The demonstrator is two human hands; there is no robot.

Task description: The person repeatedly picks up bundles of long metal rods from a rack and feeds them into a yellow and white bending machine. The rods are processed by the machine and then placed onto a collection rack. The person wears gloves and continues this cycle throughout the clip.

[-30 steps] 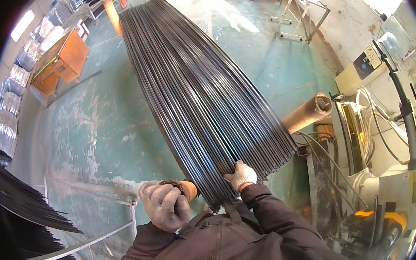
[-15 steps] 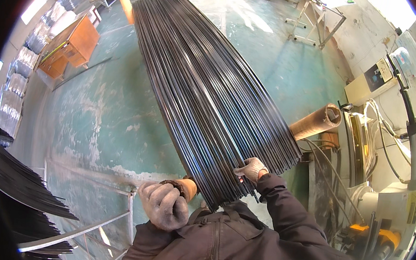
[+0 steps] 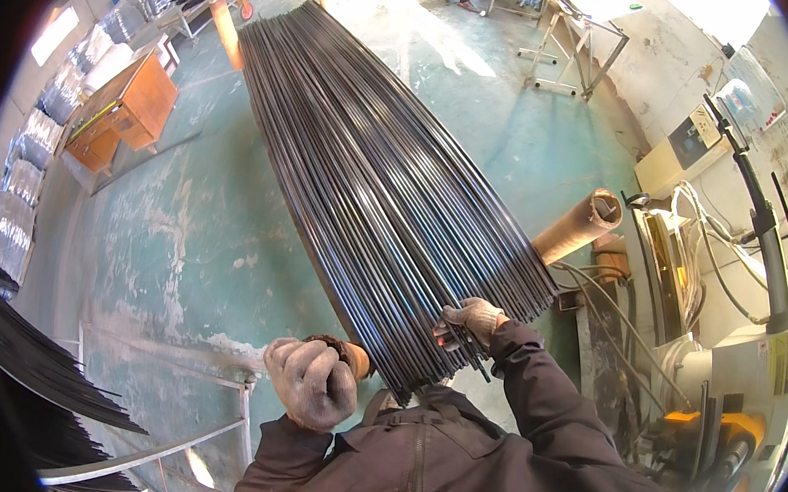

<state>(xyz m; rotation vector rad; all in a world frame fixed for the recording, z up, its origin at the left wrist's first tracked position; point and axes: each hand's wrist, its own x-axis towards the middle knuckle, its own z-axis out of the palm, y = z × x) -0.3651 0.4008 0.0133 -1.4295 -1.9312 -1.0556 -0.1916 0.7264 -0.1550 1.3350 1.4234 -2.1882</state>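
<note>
A wide layer of long, thin black rods [image 3: 363, 168] stretches away from my body, their near ends fanned out close to my jacket. My right hand [image 3: 474, 321], in a pale work glove, is closed on a few of the rods near those ends. A small red spot shows by its thumb; what it belongs to is too small to tell. To the left of the rods, my gloved left hand [image 3: 311, 384] is curled into a fist. It is beside a short brown tube post [image 3: 358, 359], and anything inside the fist is hidden.
A brown tube post [image 3: 579, 228] rises at the right edge of the rods, and another post [image 3: 226, 35] at the far left. Machinery with hoses [image 3: 719, 387] is on the right. A metal rail [image 3: 152, 445] and more black rods [image 3: 47, 356] lie lower left.
The whole view has shifted slightly, with the far background now lower and further left. My right hand has moved a little left along the rod ends. The left fist stays much the same.
</note>
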